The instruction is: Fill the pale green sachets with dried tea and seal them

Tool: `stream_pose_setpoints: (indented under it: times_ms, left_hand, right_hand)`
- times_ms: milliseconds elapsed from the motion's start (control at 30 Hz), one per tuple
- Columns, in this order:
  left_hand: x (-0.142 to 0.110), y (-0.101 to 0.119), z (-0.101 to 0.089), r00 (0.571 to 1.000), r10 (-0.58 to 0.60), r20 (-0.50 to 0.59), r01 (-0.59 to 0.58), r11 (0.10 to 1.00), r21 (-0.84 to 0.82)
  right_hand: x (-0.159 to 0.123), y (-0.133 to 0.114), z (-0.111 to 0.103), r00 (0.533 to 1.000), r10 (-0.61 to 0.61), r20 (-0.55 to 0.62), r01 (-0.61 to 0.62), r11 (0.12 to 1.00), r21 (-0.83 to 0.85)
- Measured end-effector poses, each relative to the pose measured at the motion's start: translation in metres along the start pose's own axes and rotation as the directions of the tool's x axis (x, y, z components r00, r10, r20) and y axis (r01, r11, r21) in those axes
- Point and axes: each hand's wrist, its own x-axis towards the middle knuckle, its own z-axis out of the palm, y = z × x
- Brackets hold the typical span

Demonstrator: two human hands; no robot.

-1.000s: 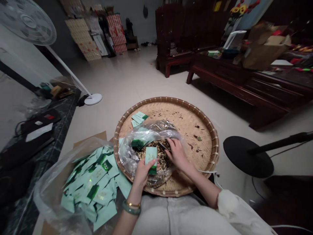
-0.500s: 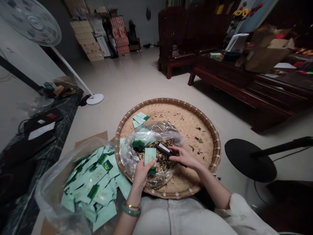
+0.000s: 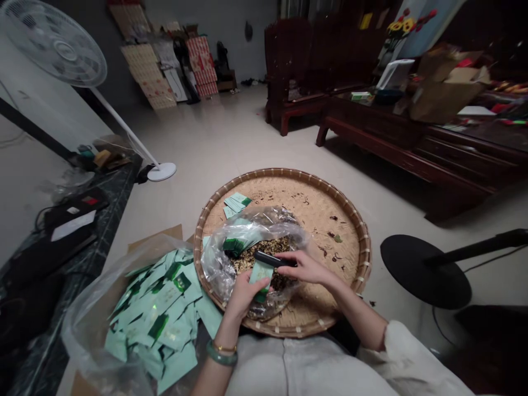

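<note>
The pale green packet point(image 3: 260, 273) sits at the centre of the work area, above the loose dried leaves point(image 3: 258, 261). The left hand point(image 3: 243, 295) is nearly closed and has hold of the packet's lower part, with the fingers curled around it. The right hand point(image 3: 303, 268) is partly closed, its fingers extended and gripping a black bar point(image 3: 273, 259), whose end lies across the packet's top edge. The exact function of the bar cannot be determined from this view.

Status of materials: the leaves lie inside a plastic bag point(image 3: 247, 234), which also holds a bundle of dark-ended packets point(image 3: 235, 246). A small stack point(image 3: 235, 202) rests on the bamboo tray point(image 3: 284, 176), just beyond the bag. A large heap point(image 3: 157, 313) fills a second plastic bag point(image 3: 88, 313) to the left of the tray. Scattered leaf fragments point(image 3: 332, 231) lie on the tray's right half.

Surroundings: the tray rests on a tiled floor point(image 3: 214, 137), with flattened cartons point(image 3: 144, 69) against the far wall. A fan point(image 3: 53, 44) stands to the left, next to a black counter point(image 3: 103, 220). A dark wooden bench point(image 3: 371, 118) carries a cardboard box point(image 3: 445, 93) to the right.
</note>
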Motion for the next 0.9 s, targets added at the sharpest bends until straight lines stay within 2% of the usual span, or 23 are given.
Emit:
stream_pose_setpoints:
  times_ms: [133, 267, 400, 500, 633, 733, 900]
  left_hand:
    - [0.001, 0.000, 0.000, 1.000, 0.026, -0.001, -0.026, 0.999, 0.033]
    - [0.003, -0.001, 0.001, 0.999, 0.032, -0.012, -0.032, 0.999, 0.041]
    - [0.005, -0.003, 0.002, 0.993, 0.105, -0.044, -0.105, 0.994, 0.006]
    - [0.005, -0.003, -0.001, 0.972, 0.217, -0.094, -0.210, 0.975, 0.076]
    - [0.005, -0.004, -0.007, 0.932, 0.335, -0.138, -0.306, 0.932, 0.195]
    - [0.006, -0.007, -0.009, 0.920, 0.344, -0.189, -0.303, 0.929, 0.214]
    - [0.007, -0.010, -0.009, 0.909, 0.338, -0.245, -0.306, 0.939, 0.160]
  right_hand:
    - [0.003, -0.002, 0.001, 0.999, 0.032, 0.008, -0.032, 0.999, 0.011]
    - [0.005, 0.001, 0.004, 0.996, -0.026, -0.079, 0.029, 0.999, 0.026]
    - [0.006, 0.004, 0.005, 0.989, -0.032, -0.144, 0.037, 0.999, 0.028]
    - [0.005, 0.004, 0.005, 0.990, 0.003, -0.141, 0.004, 0.999, 0.048]
    - [0.002, 0.004, 0.006, 0.989, 0.116, -0.092, -0.105, 0.988, 0.117]
    - [0.002, 0.006, 0.008, 0.981, 0.182, -0.063, -0.169, 0.970, 0.175]
    - [0.003, 0.012, 0.008, 0.977, 0.196, -0.084, -0.173, 0.959, 0.225]
